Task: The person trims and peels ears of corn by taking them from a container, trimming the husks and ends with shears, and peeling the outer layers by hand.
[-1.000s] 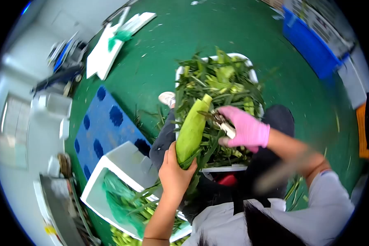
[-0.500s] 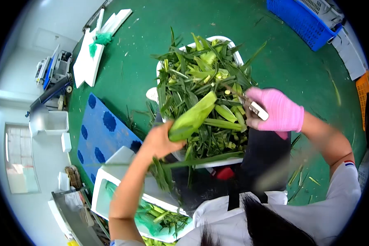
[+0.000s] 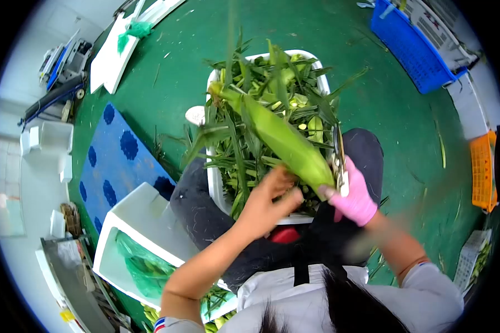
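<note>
A long ear of corn (image 3: 286,141) in its green husk lies slanted above the heap, brown silk and loose leaves at its far end. My right hand (image 3: 354,194), in a pink glove, grips its near end with the thumb. The same hand holds pruning shears (image 3: 339,158) with pale handles, blades pointing away from me beside the ear. Just below the ear is my bare left hand (image 3: 269,202), slightly blurred, its fingers curled but apart and nothing in them. Underneath, a white tub (image 3: 212,186) is heaped with cut husks and leaves (image 3: 241,161) between my knees.
A white foam box (image 3: 108,244) with a green plastic bag (image 3: 144,266) stands at my left. Beyond it lies a blue mat (image 3: 114,166). Blue (image 3: 411,50) and orange (image 3: 483,172) crates stand on the right. Leaf scraps lie on the green floor.
My left hand has let go of the ear it held and moved right. A leafy ear now lies across the tub, gripped at its near end by my right hand, which has moved lower.
</note>
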Available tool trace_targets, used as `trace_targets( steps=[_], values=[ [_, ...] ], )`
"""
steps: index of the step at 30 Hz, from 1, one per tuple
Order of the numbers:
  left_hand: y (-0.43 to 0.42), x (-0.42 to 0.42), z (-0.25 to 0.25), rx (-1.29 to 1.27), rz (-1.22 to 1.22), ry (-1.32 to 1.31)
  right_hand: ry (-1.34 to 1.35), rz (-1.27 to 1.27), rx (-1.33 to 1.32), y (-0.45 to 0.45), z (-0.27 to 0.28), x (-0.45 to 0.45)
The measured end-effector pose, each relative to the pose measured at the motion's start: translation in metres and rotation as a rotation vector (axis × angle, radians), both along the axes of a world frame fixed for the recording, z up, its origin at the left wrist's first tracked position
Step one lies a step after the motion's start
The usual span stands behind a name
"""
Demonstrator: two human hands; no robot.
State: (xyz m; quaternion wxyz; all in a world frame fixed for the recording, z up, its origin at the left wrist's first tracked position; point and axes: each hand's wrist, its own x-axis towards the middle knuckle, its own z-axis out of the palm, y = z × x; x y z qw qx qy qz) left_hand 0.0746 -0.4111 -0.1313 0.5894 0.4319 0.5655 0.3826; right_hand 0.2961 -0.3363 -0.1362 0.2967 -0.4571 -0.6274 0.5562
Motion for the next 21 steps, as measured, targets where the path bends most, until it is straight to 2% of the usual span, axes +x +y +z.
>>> trace_targets(
  steps=[1, 2, 3, 5, 6, 7, 8, 9, 11, 12, 15, 16, 17, 19, 21],
  values=[
    [0.009, 0.005, 0.0, 0.035, 0.318, -0.289, -0.058, 0.011, 0.126, -0.012, -0.002, -0.007],
    [0.019, 0.005, -0.002, 0.062, 0.509, -0.426, -0.164, 0.059, 0.164, -0.024, 0.002, -0.011],
    [0.024, 0.003, -0.005, 0.09, 0.706, -0.562, -0.134, 0.116, 0.137, -0.035, 0.0, -0.014],
    [0.021, -0.011, -0.017, -0.153, 0.809, -0.927, 0.091, 0.041, 0.093, -0.05, -0.007, -0.021],
    [0.016, -0.019, -0.021, -0.161, 0.813, -1.042, 0.029, -0.017, 0.154, -0.044, -0.005, -0.024],
    [0.007, -0.032, -0.039, -0.028, 0.726, -1.233, -0.028, -0.078, 0.218, -0.034, 0.0, -0.029],
    [-0.001, -0.039, -0.037, -0.022, 0.756, -1.215, -0.231, -0.084, 0.071, -0.021, 0.028, -0.037],
    [-0.009, -0.048, -0.032, -0.018, 0.779, -1.193, -0.347, -0.03, 0.154, -0.009, 0.034, -0.04],
    [-0.024, -0.064, -0.023, -0.081, 0.805, -0.936, -0.68, 0.123, 0.434, 0.011, 0.028, -0.041],
    [-0.037, -0.07, -0.025, -0.078, 0.766, -0.764, -0.77, 0.184, 0.439, 0.016, 0.03, -0.045],
    [-0.054, -0.071, -0.004, -0.101, 0.715, -0.247, -0.384, 0.434, 0.162, 0.012, 0.049, -0.058],
    [-0.059, -0.072, -0.009, 0.019, 0.641, 0.077, -0.36, 0.504, 0.065, 0.008, 0.056, -0.063],
    [-0.061, -0.072, -0.008, 0.143, 0.549, 0.396, -0.371, 0.539, 0.224, 0.005, 0.054, -0.068],
    [-0.067, -0.063, 0.008, 0.086, 0.522, 0.515, -0.416, 0.524, 0.569, 0.006, 0.049, -0.082],
    [-0.067, -0.054, 0.027, 0.023, 0.49, 0.645, -0.559, 0.517, 0.713, 0.014, 0.046, -0.09]
  ],
)
